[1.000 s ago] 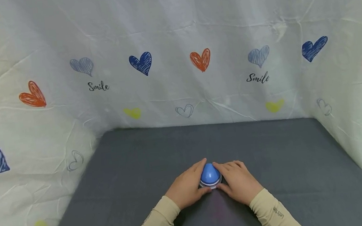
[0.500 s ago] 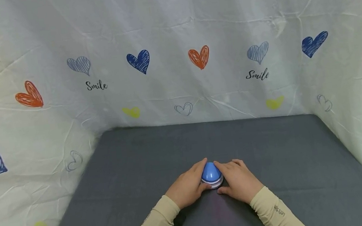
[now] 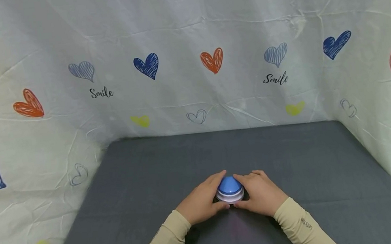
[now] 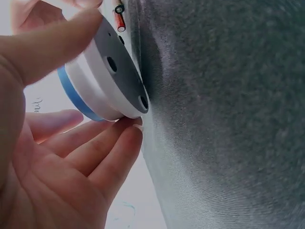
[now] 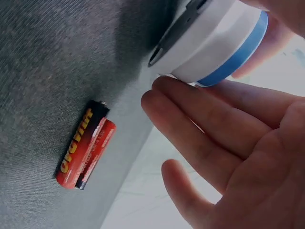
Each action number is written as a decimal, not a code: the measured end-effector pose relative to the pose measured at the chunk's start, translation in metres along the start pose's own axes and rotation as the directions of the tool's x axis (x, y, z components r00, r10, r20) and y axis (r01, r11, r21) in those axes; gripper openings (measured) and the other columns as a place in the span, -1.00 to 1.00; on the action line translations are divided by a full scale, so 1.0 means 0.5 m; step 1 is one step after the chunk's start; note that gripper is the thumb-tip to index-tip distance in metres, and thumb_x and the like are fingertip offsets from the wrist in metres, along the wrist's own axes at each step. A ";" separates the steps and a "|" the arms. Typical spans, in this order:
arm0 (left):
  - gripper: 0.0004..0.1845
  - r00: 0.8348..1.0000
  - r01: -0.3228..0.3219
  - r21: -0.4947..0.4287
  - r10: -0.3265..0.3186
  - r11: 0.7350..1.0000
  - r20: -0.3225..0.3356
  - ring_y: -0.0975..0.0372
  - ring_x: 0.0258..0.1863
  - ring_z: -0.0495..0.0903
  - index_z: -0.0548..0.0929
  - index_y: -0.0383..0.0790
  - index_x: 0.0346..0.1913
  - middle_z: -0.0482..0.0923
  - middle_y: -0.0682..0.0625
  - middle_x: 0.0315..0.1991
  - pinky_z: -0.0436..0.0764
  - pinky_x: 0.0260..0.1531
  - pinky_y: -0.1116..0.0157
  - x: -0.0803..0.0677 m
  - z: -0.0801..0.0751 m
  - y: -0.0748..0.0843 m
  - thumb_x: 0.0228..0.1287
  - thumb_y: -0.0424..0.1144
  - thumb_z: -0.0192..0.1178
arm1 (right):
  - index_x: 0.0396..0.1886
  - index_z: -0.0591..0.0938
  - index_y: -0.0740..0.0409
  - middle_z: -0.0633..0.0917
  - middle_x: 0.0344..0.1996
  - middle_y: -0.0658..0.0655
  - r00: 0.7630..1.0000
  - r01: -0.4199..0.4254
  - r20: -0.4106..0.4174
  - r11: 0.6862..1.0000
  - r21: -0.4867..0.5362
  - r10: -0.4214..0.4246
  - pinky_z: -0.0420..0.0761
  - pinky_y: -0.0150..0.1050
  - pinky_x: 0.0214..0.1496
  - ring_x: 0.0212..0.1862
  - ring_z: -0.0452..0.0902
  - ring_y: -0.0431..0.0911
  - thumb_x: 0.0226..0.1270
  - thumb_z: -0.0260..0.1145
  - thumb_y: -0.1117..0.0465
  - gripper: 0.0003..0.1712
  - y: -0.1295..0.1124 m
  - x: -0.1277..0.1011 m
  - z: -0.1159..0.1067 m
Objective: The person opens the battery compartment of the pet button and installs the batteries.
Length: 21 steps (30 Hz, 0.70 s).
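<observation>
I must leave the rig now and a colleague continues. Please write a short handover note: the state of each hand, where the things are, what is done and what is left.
Left hand: grips the blue dome device from its left side, thumb on the near rim, fingers under the far edge.
Right hand: holds the device from the right side, fingers curled around it.
Device: lifted slightly off the grey tabletop, white base with holes facing down.
Battery: red and black, lies loose on the tabletop beside the device, touched by neither hand.
Done: device picked up with both hands.
Left: probably the battery still has to go in; I cannot see a battery compartment.
</observation>
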<state>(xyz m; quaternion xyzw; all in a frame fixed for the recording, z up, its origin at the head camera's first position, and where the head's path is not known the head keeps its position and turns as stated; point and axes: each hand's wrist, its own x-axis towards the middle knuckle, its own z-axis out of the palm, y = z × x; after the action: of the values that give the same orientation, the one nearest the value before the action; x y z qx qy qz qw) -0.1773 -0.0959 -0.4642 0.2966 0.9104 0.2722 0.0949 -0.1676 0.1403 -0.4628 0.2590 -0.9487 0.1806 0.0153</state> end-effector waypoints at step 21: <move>0.00 1.000 0.008 -0.069 -0.009 0.998 -0.018 0.14 0.32 0.62 0.22 -0.12 0.73 0.49 -0.08 0.51 0.67 0.27 0.07 -0.003 -0.012 0.015 0.38 0.02 0.51 | 0.23 0.75 0.19 0.79 -0.46 -0.07 0.989 0.000 -0.145 0.996 0.091 0.013 0.54 -0.40 -0.42 -0.53 0.48 -0.44 0.61 0.37 0.01 -0.58 0.000 -0.003 -0.021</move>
<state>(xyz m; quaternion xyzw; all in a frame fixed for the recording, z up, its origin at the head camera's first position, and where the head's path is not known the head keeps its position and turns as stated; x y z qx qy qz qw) -0.1748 -0.0945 -0.4551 0.2868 0.9026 0.3058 0.0978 -0.1667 0.1447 -0.4532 0.2423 -0.9367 0.2421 0.0722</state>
